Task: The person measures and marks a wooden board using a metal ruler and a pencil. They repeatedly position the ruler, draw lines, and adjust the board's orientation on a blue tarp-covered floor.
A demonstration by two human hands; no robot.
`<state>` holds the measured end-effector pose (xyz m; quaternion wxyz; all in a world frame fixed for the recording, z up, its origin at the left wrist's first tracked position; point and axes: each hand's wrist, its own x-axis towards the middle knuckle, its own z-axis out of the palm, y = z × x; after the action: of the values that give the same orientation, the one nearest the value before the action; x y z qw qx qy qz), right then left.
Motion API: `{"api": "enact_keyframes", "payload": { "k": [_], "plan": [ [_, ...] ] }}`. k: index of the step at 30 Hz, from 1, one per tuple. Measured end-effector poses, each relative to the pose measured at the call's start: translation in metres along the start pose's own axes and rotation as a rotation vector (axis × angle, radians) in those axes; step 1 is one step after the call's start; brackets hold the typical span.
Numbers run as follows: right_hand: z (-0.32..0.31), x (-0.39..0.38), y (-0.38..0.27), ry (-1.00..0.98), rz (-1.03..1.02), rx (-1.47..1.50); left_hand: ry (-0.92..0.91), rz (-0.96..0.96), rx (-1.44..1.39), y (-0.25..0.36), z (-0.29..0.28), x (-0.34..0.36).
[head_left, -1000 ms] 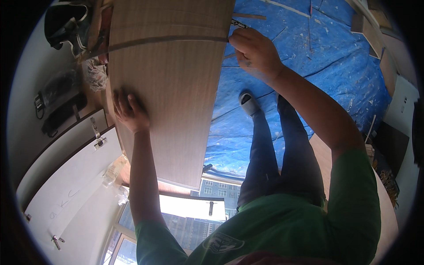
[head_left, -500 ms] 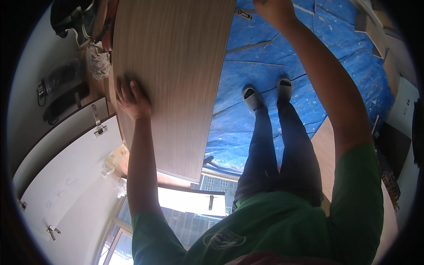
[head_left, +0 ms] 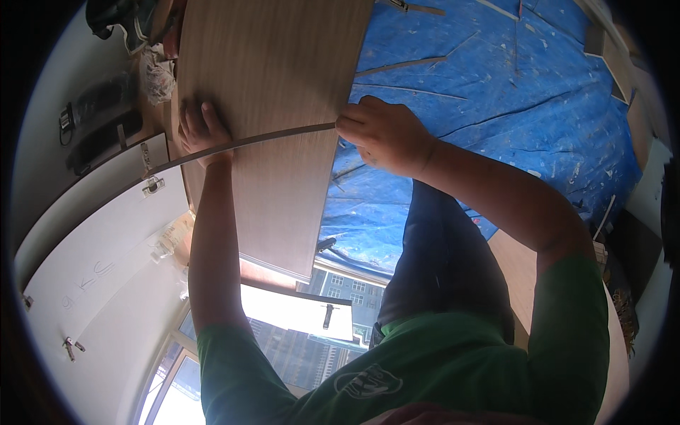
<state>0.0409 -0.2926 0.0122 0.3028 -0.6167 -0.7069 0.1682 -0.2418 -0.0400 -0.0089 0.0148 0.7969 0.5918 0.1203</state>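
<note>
A wood-grain panel point(head_left: 276, 71) lies lengthwise before me. My left hand point(head_left: 202, 131) rests flat near its left edge, fingers stretched out. Beyond the panel's right edge, my right hand point(head_left: 386, 134) is closed around one end of a thin grey-brown strip point(head_left: 283, 133). The strip bows leftward across the panel and passes over my left wrist. Its far end comes close to a metal hinge on a white door panel point(head_left: 99, 248). Whether the strip touches the panel I cannot tell.
Blue sheeting point(head_left: 496, 106) covers the floor on the right, creased, with loose narrow strips point(head_left: 404, 67) on it. A crumpled whitish bundle point(head_left: 157, 74) and a dark bag point(head_left: 120, 18) sit at the far left. A smaller white hinged panel point(head_left: 297, 312) lies near a window.
My right hand has come down and left from the far right, bringing the strip across the panel. My left hand stays flat on the panel. My feet have gone out of sight.
</note>
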Motion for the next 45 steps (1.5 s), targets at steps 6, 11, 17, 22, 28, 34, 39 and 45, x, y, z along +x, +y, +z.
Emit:
{"api": "enact_keyframes", "payload": {
  "k": [6, 11, 17, 22, 28, 34, 39, 45],
  "plan": [
    [-0.04, 0.036, 0.072, 0.328, 0.142, -0.148, 0.011, -0.012, -0.043, -0.011, 0.002, 0.006],
    [-0.073, 0.08, 0.126, 0.346, 0.161, -0.221, 0.005, -0.056, -0.012, -0.001, 0.002, 0.003],
    [-0.052, 0.055, 0.083, 0.193, 0.107, -0.218, -0.007, -0.079, -0.018, 0.006, -0.005, 0.0],
    [-0.005, -0.001, 0.002, -0.025, -0.048, -0.276, 0.017, -0.084, 0.018, 0.002, 0.0, -0.001],
    [0.019, -0.027, -0.043, -0.096, -0.009, -0.027, 0.012, -0.04, -0.022, 0.003, 0.005, 0.0],
    [-0.007, 0.016, 0.053, 0.446, 0.324, 0.06, -0.009, -0.046, -0.062, 0.01, -0.002, -0.001],
    [-0.006, 0.045, 0.083, 0.538, 0.447, 0.193, 0.014, -0.011, -0.039, -0.003, 0.003, 0.004],
    [0.04, -0.007, 0.022, 0.442, 0.181, 0.072, -0.007, -0.017, -0.026, -0.005, 0.005, 0.006]
  ]
}}
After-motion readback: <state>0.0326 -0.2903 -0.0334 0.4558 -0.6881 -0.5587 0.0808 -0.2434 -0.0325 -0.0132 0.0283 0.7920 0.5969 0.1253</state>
